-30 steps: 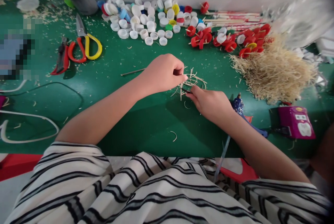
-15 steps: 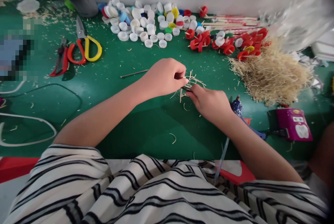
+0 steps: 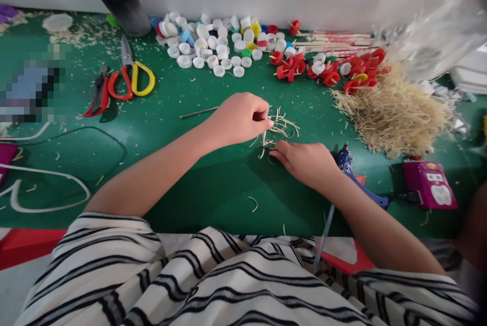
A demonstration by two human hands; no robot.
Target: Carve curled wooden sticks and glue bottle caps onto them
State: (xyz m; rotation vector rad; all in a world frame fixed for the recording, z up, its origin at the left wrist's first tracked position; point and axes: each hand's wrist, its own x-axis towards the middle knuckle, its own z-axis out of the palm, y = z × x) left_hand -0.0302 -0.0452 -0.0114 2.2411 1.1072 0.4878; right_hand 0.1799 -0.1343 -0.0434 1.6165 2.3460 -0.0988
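Note:
My left hand [image 3: 241, 119] is closed in a pinch on a thin pale strip [image 3: 264, 139], which hangs down below the fingertips. Just to the right and lower, my right hand [image 3: 308, 159] is closed around a thin dark tool [image 3: 271, 149]; most of it is hidden in the fingers. The tool's tip reaches the lower end of the strip. Loose pale shavings [image 3: 283, 125] lie on the green table between and behind my hands. A thin metal rod [image 3: 198, 112] lies left of my left hand, its right end hidden behind it.
Scissors [image 3: 131, 80] and red-handled pliers [image 3: 99, 94] lie at left. Bottle caps [image 3: 205, 44] crowd the back, beside red caps on sticks [image 3: 291, 65]. A heap of pale fibres [image 3: 399, 115], a blue glue gun [image 3: 346, 161] and a purple box [image 3: 429, 184] occupy the right.
My right hand has moved down and slightly away from my left, the dark tool now at the strip's lower end. The view has shifted slightly.

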